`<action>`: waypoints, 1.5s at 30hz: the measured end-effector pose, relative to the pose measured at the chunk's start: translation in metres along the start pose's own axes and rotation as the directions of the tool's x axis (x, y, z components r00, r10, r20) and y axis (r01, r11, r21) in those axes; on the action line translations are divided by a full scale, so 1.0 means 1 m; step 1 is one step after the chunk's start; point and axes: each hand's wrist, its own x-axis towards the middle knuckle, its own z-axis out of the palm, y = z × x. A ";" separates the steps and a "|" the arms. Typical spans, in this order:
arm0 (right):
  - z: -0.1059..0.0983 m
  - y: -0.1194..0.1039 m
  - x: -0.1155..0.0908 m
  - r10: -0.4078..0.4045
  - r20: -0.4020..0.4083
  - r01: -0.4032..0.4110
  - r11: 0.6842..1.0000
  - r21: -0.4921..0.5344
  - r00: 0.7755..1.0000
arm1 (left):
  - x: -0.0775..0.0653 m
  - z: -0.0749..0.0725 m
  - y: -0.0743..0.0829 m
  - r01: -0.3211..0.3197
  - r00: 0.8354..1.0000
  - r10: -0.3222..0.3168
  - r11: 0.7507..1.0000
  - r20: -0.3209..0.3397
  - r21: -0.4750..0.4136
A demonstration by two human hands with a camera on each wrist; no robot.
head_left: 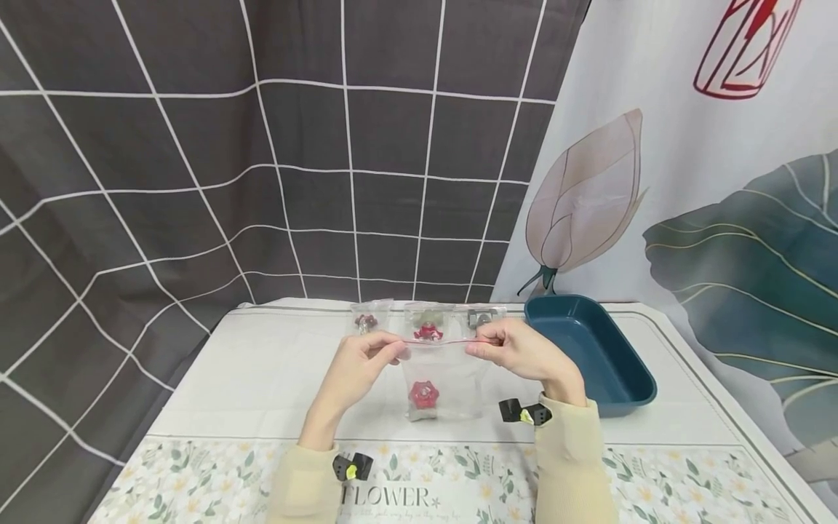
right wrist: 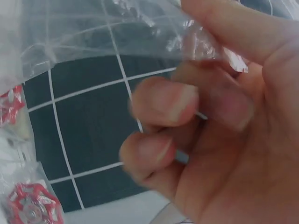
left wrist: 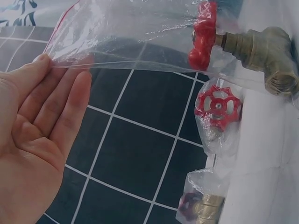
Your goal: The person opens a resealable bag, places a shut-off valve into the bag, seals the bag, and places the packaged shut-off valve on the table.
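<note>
Between both hands hangs a clear zip bag (head_left: 455, 375) with a red strip along its top edge. Inside it, toward the lower left, lies a brass valve (left wrist: 259, 51) with a red handwheel (head_left: 424, 394). My left hand (head_left: 360, 366) pinches the bag's top left corner between thumb and index finger; in the left wrist view its other fingers stretch out behind the film. At the top right corner, my right hand (head_left: 524, 351) pinches the edge, its remaining fingers curled in the right wrist view. The bag's bottom reaches down near the white tabletop; contact cannot be told.
Behind the held bag lie a bagged valve with a dark red wheel (head_left: 366, 320), a bagged red-wheeled valve (head_left: 428, 331) and a bag with a grey metal part (head_left: 483, 318). A deep blue tray (head_left: 609, 364) stands at the right. A flower-print cloth (head_left: 216, 477) covers the front edge.
</note>
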 end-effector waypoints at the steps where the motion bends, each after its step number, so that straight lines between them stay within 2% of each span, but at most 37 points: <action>1: -0.001 0.000 0.000 0.002 0.005 -0.002 1.000 0.002 1.000 | 0.000 0.000 0.000 0.000 1.000 0.000 1.000 0.000 -0.001; 5: -0.004 0.001 -0.004 0.020 0.005 -0.020 1.000 0.016 1.000 | 0.000 0.000 -0.002 0.000 1.000 0.000 1.000 0.002 -0.011; 11: -0.004 0.007 -0.004 -0.011 -0.042 0.013 0.999 0.039 0.999 | 0.000 0.000 0.000 0.008 1.000 -0.008 1.000 0.003 -0.017; 17: -0.005 0.008 -0.006 0.034 -0.002 -0.033 0.998 0.058 0.999 | -0.001 -0.002 0.001 0.013 1.000 -0.013 1.000 -0.001 -0.010; 24: -0.007 0.010 -0.008 -0.025 0.003 0.024 0.998 0.065 1.000 | -0.002 -0.001 0.000 -0.002 1.000 0.002 1.000 -0.009 -0.016; 33: -0.007 0.009 -0.009 -0.016 0.014 0.015 0.997 0.081 1.000 | 0.000 0.001 -0.002 0.008 1.000 -0.008 0.999 -0.008 -0.035; 39: -0.008 0.010 -0.011 -0.013 0.024 0.012 0.998 0.060 1.000 | 0.001 0.002 -0.011 0.046 0.998 -0.043 0.996 0.041 -0.082; 42: -0.008 0.011 -0.011 -0.011 0.020 0.010 0.998 0.054 1.000 | 0.002 0.001 -0.018 0.095 0.991 -0.082 0.988 0.107 -0.120; 45: -0.009 0.013 -0.010 0.000 0.002 0.000 0.999 0.051 1.000 | 0.001 0.000 -0.024 0.145 0.970 -0.117 0.982 0.214 -0.119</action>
